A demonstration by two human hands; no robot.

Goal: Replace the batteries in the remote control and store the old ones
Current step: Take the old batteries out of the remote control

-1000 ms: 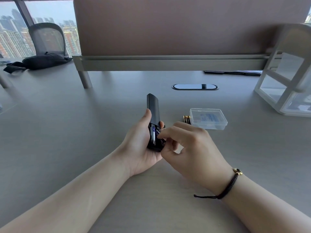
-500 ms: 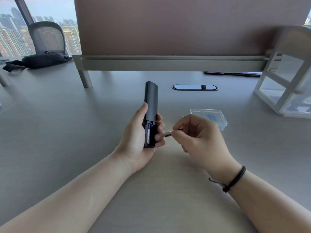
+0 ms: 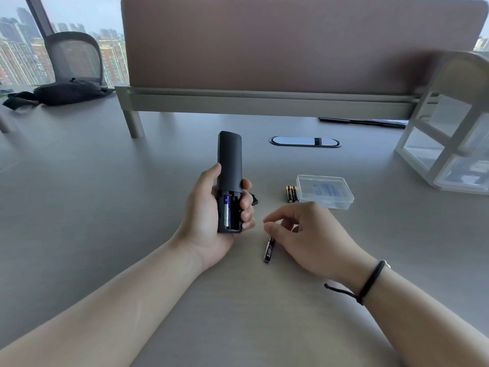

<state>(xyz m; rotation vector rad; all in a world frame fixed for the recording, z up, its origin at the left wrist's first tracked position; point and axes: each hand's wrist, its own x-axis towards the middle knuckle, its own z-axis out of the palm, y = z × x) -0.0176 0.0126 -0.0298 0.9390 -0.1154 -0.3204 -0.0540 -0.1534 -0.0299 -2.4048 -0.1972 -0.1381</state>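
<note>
My left hand grips a black remote control, held back side up with its battery bay uncovered. One purple battery sits in the left slot; the right slot is bare. My right hand hovers just above the table with fingers apart, holding nothing. A dark purple battery lies on the table under its fingertips. Two black-and-gold batteries lie beside a clear plastic box. A small black piece, perhaps the cover, peeks out behind my left fingers.
A white shelf unit stands at the right. A brown divider panel on a grey rail closes the back. A cable port sits in the desk. A black bag and mesh chair are far left.
My right hand pulled a battery out of the remote's right slot, carried it right and down, and released it onto the table. The remote now stands more upright in my left hand.
</note>
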